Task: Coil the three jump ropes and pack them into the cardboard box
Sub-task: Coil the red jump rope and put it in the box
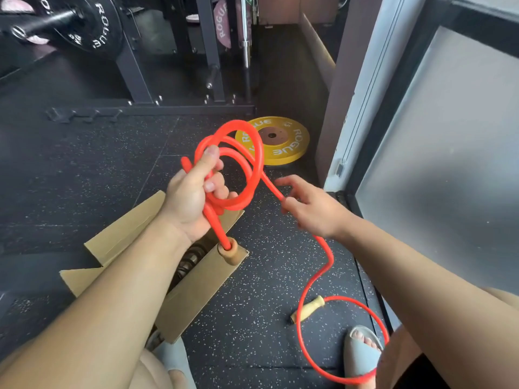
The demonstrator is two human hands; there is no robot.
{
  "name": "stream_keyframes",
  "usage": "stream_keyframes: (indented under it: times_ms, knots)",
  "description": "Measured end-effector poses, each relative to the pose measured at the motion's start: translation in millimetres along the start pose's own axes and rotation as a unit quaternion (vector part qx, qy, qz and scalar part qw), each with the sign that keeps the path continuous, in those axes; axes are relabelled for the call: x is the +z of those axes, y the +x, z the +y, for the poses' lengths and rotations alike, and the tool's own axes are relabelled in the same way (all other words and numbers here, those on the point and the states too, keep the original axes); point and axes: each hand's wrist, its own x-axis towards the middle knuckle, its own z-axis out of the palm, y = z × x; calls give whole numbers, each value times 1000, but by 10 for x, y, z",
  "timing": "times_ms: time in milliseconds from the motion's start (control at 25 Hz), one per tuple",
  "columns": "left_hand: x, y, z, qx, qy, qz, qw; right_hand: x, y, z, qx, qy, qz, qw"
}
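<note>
**A:** Where are the hands?

**B:** They are apart, both on one rope. The left hand (191,203) grips a bundle of loops of the red jump rope (257,153), with the fingers curled through the coil and the thumb on top. The right hand (311,209) sits just to its right, fingers curled loosely round the free run where it leaves the coil.

**A:** And the handles?

**B:** The near handle (229,251), a wooden one, hangs just below the left hand, over the cardboard box (196,293). The far handle (309,307) lies on the floor (252,304), down to the right.

**A:** So which way does the slack lie?

**B:** From the right hand it drops back toward the person and bends. Then it sweeps one wide loop on the floor past the sandalled foot (362,352) and ends at the far handle. All of it is on the right side, so the right hand is nearer.

**A:** And the box?

**B:** It sits under the left forearm with its flaps open. Its long axis runs from near-left to far-right. A dark coil (191,262) shows inside. It may be a packed rope, but I cannot tell.

**A:** What's the next move?

**B:** I'd guess the right hand slides down the slack and feeds another loop up and left to the coil. Once the coil is finished, the box is almost straight below it. The floor loop by the foot could snag.
</note>
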Motion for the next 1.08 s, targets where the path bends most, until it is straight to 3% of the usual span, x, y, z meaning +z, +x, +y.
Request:
stream_keyframes:
  times_ms: [80, 200, 280, 360, 600, 720, 840, 960, 1080]
  knots:
    - [6, -55, -59, -33, -3, -108, 994, 120, 7, -68, 52, 207, -64, 975]
    - [-7, -109, -88, -63, -40, -235, 969, 195, 24, -115, 32, 479, -186, 857]
    - [-22, -131, -91, -81, -70, -278, 955, 224, -8, -139, -16, 512, -221, 830]
    - [-53, -122, -113, -88, -34, -283, 954, 252, -46, -179, -38, 493, -212, 843]
    - [68, -158, -135, -42, 121, -139, 982, 200, -27, -164, -60, 467, -165, 867]
    - [68, -97, -152, 2, 253, -64, 965, 245, -29, -173, -40, 459, -134, 877]
    - [-21, -6, -135, 37, 402, -16, 915, 286, -35, -196, -25, 473, -113, 873]
    - [-32, 21, -211, 95, 548, 20, 831, 353, -10, -179, -21, 475, -100, 874]
    - [59, -14, -285, 142, 643, 105, 745, 396, -51, -200, -54, 450, -76, 888]
